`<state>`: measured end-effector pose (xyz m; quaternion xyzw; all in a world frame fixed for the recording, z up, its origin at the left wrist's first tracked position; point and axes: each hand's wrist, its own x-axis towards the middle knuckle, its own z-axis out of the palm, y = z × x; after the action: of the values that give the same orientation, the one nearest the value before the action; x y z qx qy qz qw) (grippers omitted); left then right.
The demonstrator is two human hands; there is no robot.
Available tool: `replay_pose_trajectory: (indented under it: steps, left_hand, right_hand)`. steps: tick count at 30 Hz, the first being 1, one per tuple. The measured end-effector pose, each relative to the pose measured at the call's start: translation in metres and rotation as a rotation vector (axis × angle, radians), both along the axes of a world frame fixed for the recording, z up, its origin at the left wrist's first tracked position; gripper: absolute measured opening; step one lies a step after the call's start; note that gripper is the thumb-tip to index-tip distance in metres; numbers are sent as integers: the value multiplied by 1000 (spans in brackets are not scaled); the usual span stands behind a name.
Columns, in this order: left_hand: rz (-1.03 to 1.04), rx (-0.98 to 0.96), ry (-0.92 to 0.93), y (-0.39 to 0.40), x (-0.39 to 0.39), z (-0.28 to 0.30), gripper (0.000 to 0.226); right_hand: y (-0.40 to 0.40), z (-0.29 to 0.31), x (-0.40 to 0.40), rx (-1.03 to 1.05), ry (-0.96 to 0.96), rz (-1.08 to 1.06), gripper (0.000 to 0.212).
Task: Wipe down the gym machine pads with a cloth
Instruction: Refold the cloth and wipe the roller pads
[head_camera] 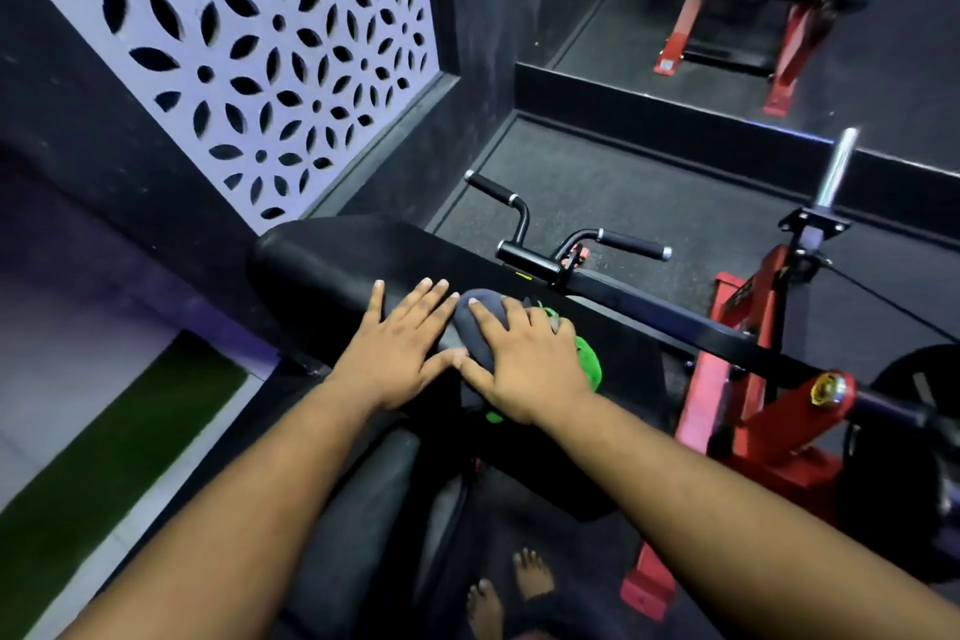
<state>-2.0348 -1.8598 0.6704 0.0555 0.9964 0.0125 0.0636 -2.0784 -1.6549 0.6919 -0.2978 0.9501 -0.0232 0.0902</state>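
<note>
A long black padded rest (322, 260) runs across the middle of the gym machine. My left hand (397, 346) lies flat on the pad, fingers spread and straight. Just right of it, my right hand (519, 361) presses a bunched grey and green cloth (589, 361) onto the pad, fingers straight over it. The thumbs of both hands almost touch. Most of the cloth is hidden under my right hand. A second black pad (363, 499) sits lower, between my forearms.
Two black handles (631, 243) stick up behind the pad. The red machine frame (748, 411) and a chrome weight peg (836, 172) stand to the right. A patterned wall panel (249, 42) is at left, a mirror (779, 16) at the back. My bare feet (511, 587) are below.
</note>
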Motion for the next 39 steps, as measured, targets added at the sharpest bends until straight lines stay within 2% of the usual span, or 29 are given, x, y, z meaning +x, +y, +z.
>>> replay_pose_trajectory:
  steps: [3,7,9,13,16,20,23,25,27,29,31,33,35,37,39]
  left_hand:
    - [-63,-11,34,-14,8,-6,92]
    - [-150,-43,70,-37,14,-11,91]
    - [-173,-40,75,-51,12,-11,90]
    - [-208,-9,56,-80,-1,-12,95]
    - [-281,-22,56,-110,-3,-10,98]
    - [-382,-71,-19,-148,3,-5,100]
    - [-471,-68,-73,-166,1,-3,101]
    - [-540,-71,-80,-171,-9,1,102]
    - [-624,-85,-101,-173,-20,5,104]
    - [-688,-91,-71,-178,-31,6,102]
    - [-743,-50,-47,-186,-40,5,102]
    - [-831,-31,-37,-192,-51,2,104]
    - [-906,-12,-36,-200,-59,-1,102]
    - [-1012,22,-13,-209,-74,0,97]
    - [-1126,27,-34,-220,-93,1,95]
  right_hand:
    - [39,-2,7,63,-57,80,91]
    - [94,-5,35,200,87,21,91]
    - [77,-8,38,217,78,-20,95]
    - [-17,-14,29,165,155,-51,93]
    - [-58,-17,37,113,197,-211,85]
    - [-26,-29,78,95,232,-330,78]
    - [0,-32,100,94,226,-638,79]
    - [-20,-34,99,-20,262,-937,79]
    - [-67,-38,92,-144,302,-1086,79]
    - [-132,-51,91,-224,303,-1009,76]
    - [-191,-67,104,-250,318,-837,73]
    - [-210,-82,117,-225,375,-734,70]
    - [-191,-88,121,-134,467,-655,71]
    - [-169,-88,113,-54,500,-709,74]
    - [-170,-84,97,-141,509,-984,74]
